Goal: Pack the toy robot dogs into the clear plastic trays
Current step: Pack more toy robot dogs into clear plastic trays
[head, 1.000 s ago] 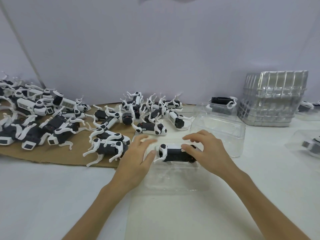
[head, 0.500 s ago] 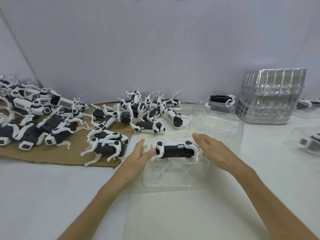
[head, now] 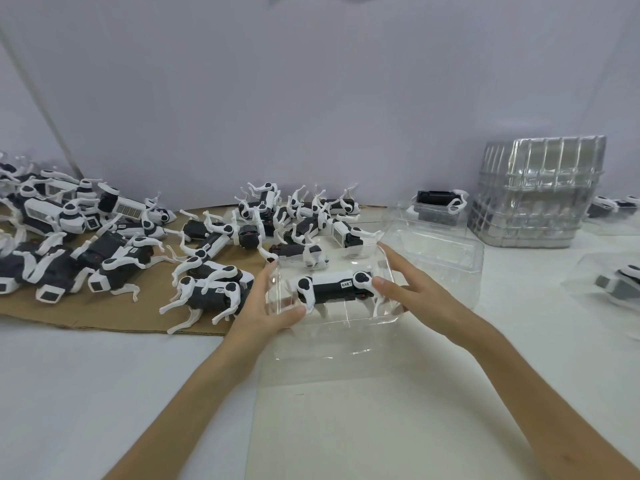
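One toy robot dog (head: 332, 289) lies on its side inside the clear tray (head: 346, 318) on the white table. The small white label (head: 346, 284) on its back has dark characters that are too small to read. The left hand (head: 266, 306) grips the tray's left end, thumb on the near rim. The right hand (head: 415, 292) has its fingers spread, with the thumb pressing the dog's rear hip.

Open table (head: 86, 393) in front of the tray (head: 346, 322), dog pile (head: 214, 294) crowding its left and far side, empty tray (head: 446, 261) close right, tray stack (head: 540, 192) beyond.
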